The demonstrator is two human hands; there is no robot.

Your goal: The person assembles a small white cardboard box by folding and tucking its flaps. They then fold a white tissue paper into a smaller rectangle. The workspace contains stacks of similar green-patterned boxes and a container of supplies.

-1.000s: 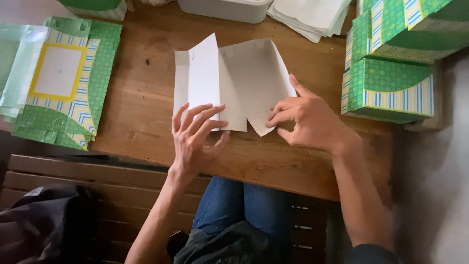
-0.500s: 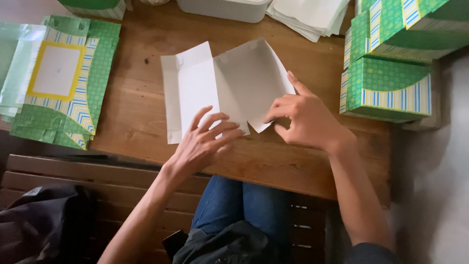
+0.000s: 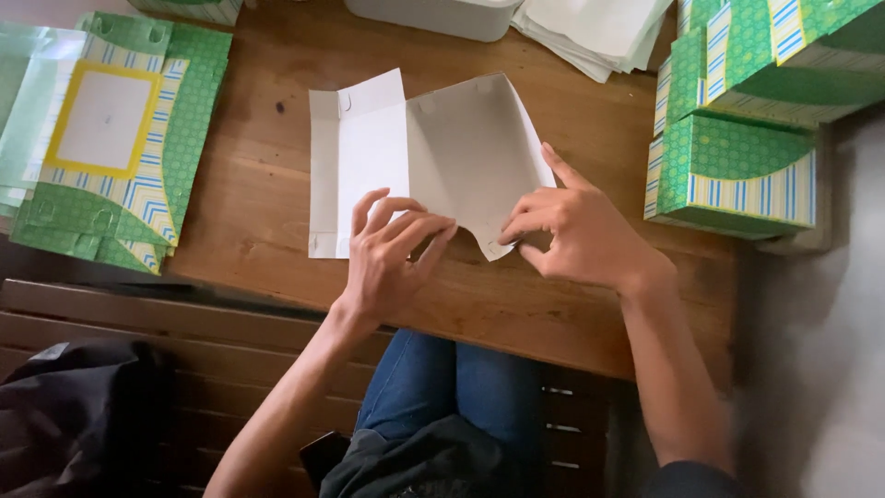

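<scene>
A single view is given, taken from a camera worn on the head and aimed almost straight down at the wooden counter (image 3: 277, 194) from close above. The near counter edge, the lap below it and both forearms are taken in; no second view is offered for overlap

A wooden table (image 3: 267, 184) stands over a slatted wooden bench (image 3: 138, 323), in soft daylight.

both hands (image 3: 387, 263) (image 3: 576, 231) on white creased paper sheet (image 3: 433, 157), wooden table (image 3: 267, 212)
</scene>
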